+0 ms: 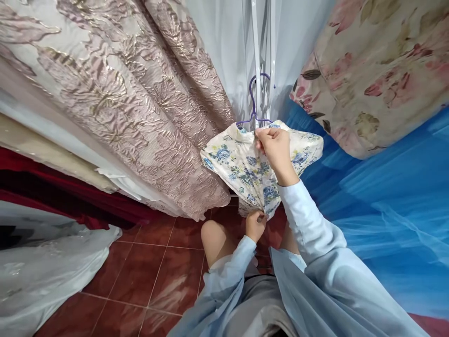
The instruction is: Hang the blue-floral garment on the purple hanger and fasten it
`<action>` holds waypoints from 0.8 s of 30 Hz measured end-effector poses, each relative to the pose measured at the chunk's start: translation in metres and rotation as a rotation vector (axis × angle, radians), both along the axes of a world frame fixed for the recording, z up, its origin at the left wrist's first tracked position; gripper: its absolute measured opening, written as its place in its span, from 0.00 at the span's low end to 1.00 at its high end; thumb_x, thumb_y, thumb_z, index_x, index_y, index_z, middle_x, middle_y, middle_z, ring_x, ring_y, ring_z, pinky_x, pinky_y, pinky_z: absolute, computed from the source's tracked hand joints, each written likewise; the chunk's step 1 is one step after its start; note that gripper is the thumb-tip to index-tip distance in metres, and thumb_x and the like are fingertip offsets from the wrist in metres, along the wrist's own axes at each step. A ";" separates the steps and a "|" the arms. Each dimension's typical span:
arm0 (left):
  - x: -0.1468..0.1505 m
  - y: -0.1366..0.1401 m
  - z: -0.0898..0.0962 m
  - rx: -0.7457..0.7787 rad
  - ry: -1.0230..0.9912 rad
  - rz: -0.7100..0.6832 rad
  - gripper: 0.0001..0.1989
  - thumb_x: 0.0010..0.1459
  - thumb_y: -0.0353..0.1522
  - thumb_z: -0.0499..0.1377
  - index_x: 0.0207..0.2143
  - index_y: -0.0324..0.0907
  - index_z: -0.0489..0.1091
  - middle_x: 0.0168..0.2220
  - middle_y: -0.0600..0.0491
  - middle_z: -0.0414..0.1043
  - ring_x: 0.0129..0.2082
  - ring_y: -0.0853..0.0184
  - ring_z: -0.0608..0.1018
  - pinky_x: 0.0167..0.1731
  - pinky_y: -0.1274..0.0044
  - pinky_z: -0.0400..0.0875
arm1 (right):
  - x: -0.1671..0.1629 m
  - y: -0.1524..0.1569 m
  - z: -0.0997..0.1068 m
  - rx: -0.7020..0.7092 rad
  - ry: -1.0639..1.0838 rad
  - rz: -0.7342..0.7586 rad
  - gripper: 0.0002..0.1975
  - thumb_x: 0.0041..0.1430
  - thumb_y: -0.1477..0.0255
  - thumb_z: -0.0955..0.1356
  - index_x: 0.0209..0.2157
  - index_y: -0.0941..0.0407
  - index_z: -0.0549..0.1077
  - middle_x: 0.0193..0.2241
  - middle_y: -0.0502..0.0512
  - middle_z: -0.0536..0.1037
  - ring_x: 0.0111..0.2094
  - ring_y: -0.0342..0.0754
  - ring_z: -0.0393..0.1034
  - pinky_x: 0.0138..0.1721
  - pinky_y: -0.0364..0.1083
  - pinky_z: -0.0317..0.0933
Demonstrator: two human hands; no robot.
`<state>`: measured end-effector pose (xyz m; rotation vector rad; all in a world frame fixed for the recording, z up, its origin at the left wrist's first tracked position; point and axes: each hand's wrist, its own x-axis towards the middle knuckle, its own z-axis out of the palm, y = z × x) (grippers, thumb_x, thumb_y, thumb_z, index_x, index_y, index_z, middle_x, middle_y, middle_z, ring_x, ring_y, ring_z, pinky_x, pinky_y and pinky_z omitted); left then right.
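Observation:
A white shirt with blue and yellow flowers (242, 168) hangs in front of me on a purple hanger (252, 100). The hanger's hook loops around a white metal rail. My right hand (275, 142) pinches the shirt's front edge just below the collar. Lower down, my left hand (255, 225) is closed on the front near the bottom hem. Between the two hands the shirt's front runs fairly straight. My fingers hide whatever fastening lies under them.
Pink and gold brocade fabric (140, 103) hangs close on the left, beside white and dark red cloth (70, 187). To the right are a floral garment (379, 75) and blue tulle (386, 196). White upright rails (257, 51) stand behind the shirt, above red floor tiles (175, 271).

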<state>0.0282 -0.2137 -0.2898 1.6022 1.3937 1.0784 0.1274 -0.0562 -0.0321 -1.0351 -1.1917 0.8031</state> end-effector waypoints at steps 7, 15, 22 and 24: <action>-0.034 0.079 0.137 0.416 -0.128 0.153 0.20 0.67 0.41 0.58 0.57 0.42 0.70 0.36 0.49 0.73 0.36 0.65 0.74 0.44 0.73 0.70 | 0.010 -0.022 -0.004 -0.028 -0.019 0.014 0.14 0.64 0.66 0.69 0.26 0.56 0.69 0.15 0.45 0.68 0.15 0.38 0.55 0.19 0.41 0.51; -0.035 0.168 0.264 0.688 0.237 -0.146 0.16 0.70 0.42 0.54 0.38 0.40 0.74 0.37 0.49 0.75 0.42 0.63 0.76 0.50 0.72 0.69 | 0.009 -0.021 -0.003 0.026 -0.064 0.047 0.20 0.65 0.57 0.68 0.25 0.56 0.68 0.16 0.45 0.67 0.17 0.38 0.56 0.21 0.41 0.49; -0.042 0.159 0.282 0.704 -0.049 0.048 0.13 0.69 0.39 0.58 0.38 0.37 0.72 0.37 0.52 0.71 0.44 0.65 0.77 0.51 0.72 0.70 | -0.003 -0.021 -0.048 -0.013 -0.236 -0.059 0.15 0.67 0.62 0.66 0.28 0.56 0.70 0.17 0.45 0.65 0.19 0.41 0.57 0.25 0.42 0.50; -0.061 0.166 0.290 0.685 -0.161 0.141 0.12 0.67 0.39 0.60 0.38 0.38 0.71 0.36 0.53 0.70 0.44 0.66 0.77 0.51 0.74 0.70 | -0.003 -0.034 -0.081 -0.095 -0.355 -0.093 0.14 0.66 0.64 0.66 0.27 0.56 0.70 0.19 0.48 0.69 0.22 0.44 0.61 0.28 0.44 0.53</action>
